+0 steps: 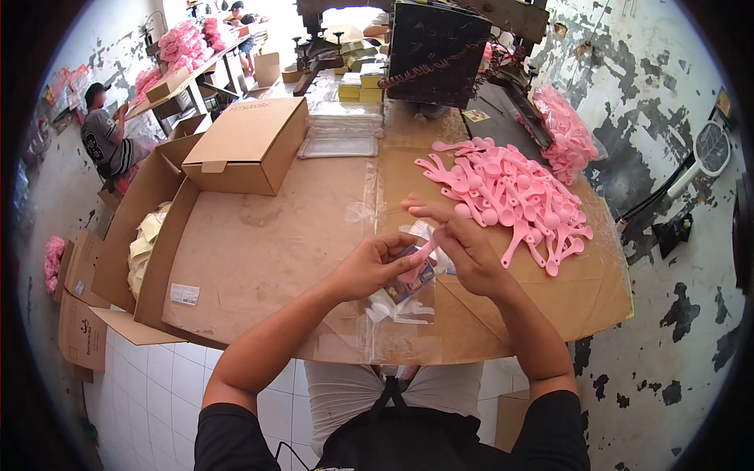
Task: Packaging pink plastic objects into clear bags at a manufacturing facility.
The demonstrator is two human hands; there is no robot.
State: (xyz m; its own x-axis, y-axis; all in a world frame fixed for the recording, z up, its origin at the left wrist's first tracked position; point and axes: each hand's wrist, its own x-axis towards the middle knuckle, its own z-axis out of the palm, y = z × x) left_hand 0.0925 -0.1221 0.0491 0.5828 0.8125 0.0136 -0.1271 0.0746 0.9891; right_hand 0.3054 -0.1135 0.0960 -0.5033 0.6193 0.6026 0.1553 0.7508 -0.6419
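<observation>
A pink plastic spoon (pixel 416 265) slants between my hands above the table's front half. My left hand (pixel 369 267) is closed around its lower end. At the upper end, the thumb side of my right hand (pixel 473 255) pinches the spoon, while its farther fingers stretch out to the left. Just beneath lies a clear plastic packet (pixel 415 287) with a dark, coloured printed card in it, partly covered by my left fingers. Whitish crumpled plastic shows behind the spoon. A big heap of pink spoons (pixel 514 192) spreads to the right of my right hand.
An open carton (pixel 161 255) with cream-coloured pieces stands at the left, by a closed cardboard box (pixel 243 149). Clear flat packs (pixel 342 129) are stacked behind. A dark machine panel (pixel 434 53) rises at the back. A bag of pink items (pixel 561 137) sits far right. Other people work far left.
</observation>
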